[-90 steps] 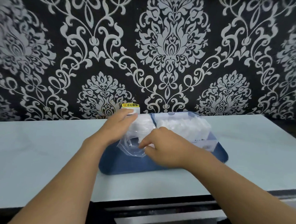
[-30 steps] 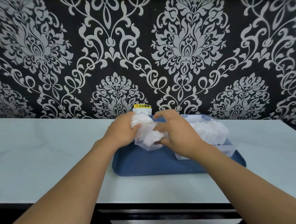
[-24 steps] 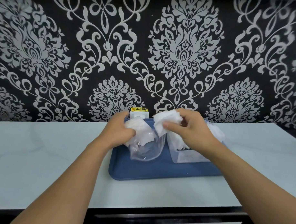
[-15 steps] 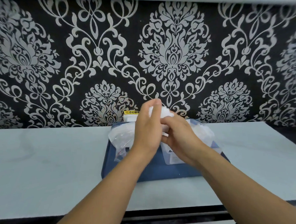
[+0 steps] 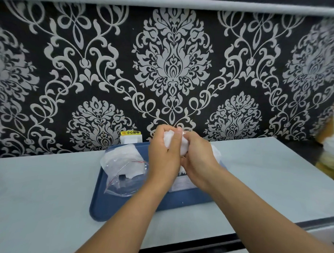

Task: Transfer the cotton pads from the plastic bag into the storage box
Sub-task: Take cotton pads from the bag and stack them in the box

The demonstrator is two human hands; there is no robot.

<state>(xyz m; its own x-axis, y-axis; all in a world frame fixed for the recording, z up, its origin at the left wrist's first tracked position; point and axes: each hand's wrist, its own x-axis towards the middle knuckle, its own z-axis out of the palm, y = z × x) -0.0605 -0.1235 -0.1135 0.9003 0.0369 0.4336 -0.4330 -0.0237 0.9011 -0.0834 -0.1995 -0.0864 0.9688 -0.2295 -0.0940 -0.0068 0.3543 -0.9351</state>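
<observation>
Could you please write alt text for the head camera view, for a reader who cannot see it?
Two bare hands, left hand and right hand, together hold a bunch of white cotton pads above a clear storage box on a blue tray. A plastic bag with more pads lies on the tray's left.

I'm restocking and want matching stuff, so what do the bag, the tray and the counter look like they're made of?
The bag looks like thin clear plastic film: see-through, crinkled, glossy, with a red line near its mouth. The tray seems moulded blue plastic, matte, with rounded corners and a raised rim. The counter looks like pale polished stone or a stone-look laminate, faintly veined; which one can't be told.
</observation>
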